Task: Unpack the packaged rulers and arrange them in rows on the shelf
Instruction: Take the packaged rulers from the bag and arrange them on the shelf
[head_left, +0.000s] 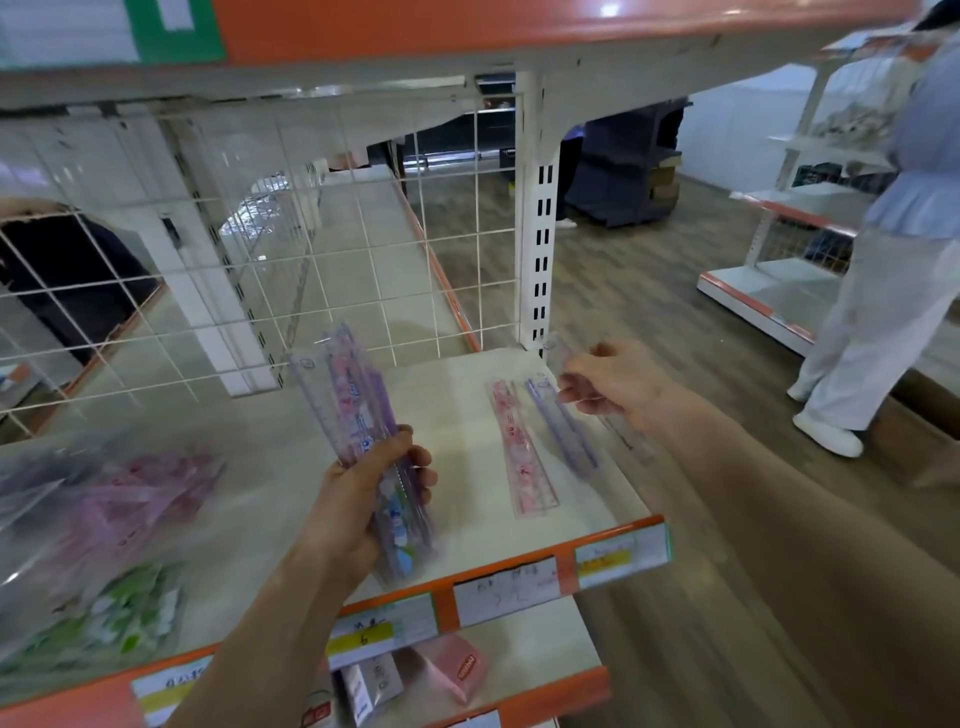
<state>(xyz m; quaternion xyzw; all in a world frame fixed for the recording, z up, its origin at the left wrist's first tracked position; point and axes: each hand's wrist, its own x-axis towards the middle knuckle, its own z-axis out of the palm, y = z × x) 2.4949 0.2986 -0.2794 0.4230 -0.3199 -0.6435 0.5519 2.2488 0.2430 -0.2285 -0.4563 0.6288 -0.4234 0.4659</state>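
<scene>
The left hand (363, 499) grips a bunch of rulers (353, 405) sticking up and away (tips leaning left); the right hand (618, 384) pinches one clear ruler (557, 347).

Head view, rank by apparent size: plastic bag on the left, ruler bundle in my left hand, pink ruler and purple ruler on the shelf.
1. plastic bag
2. ruler bundle, held nearer the camera
3. pink ruler and purple ruler look alike; purple one blurred, so unranked
</scene>
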